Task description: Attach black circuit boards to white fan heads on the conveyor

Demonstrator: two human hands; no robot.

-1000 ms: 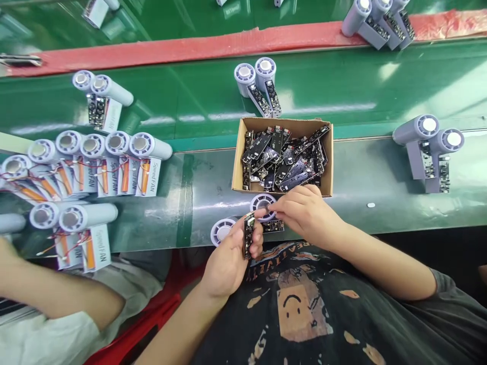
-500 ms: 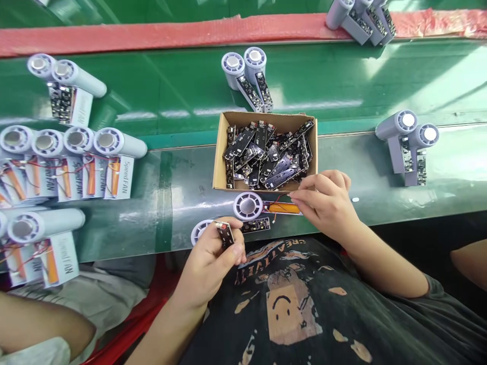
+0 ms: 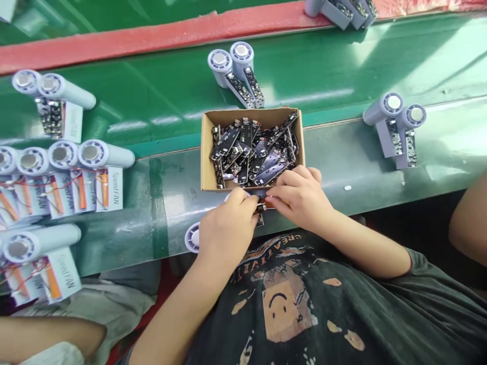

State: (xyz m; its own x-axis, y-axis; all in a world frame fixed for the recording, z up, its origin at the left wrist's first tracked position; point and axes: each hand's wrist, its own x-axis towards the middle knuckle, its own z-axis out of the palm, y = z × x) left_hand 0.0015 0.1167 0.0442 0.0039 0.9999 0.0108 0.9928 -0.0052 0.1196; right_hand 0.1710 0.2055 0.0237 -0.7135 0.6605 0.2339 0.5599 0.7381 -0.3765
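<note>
the left hand (image 3: 227, 230) pinches a small circuit board (image 3: 261, 207) in its fingertips, just below the cardboard box (image 3: 247, 115). the right hand (image 3: 300, 198) curls in close beside it; whether it grips anything is hidden. more boards (image 3: 251, 157) fill the box. a fan body (image 3: 193, 237) lies just beside the left hand on the green belt (image 3: 171, 223).

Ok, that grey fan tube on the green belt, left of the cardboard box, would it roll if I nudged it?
Probably, yes: the grey fan tube is smooth and round, and the green belt looks glossy, so little would hold it. It looks like hollow moulded plastic, so likely light for its size.
</note>
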